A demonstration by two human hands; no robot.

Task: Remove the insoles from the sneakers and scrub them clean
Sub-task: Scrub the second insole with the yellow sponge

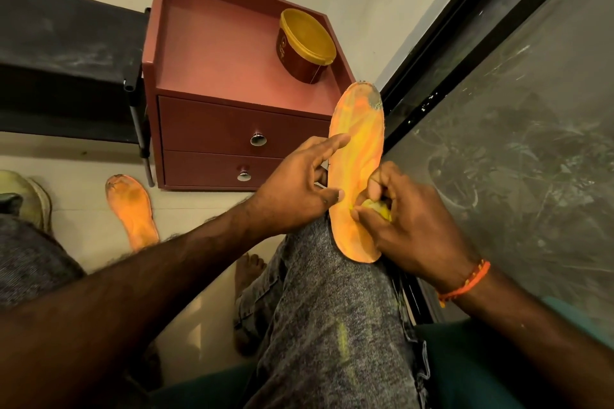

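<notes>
On our right knee, the insole (pixel 357 169) rests lengthwise. Our left hand (pixel 299 189) steadies its edge, fingers loosely extended; our right hand (pixel 408 219) pinches a yellow scrubber (pixel 378 207). Excess pressure could slide the insole off.

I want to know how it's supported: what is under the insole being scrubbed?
The insole lies along a knee in grey jeans, its heel end on the leg. The left hand steadies one edge; the right hand presses a small yellow scrubber. Its underside is hidden.
</notes>
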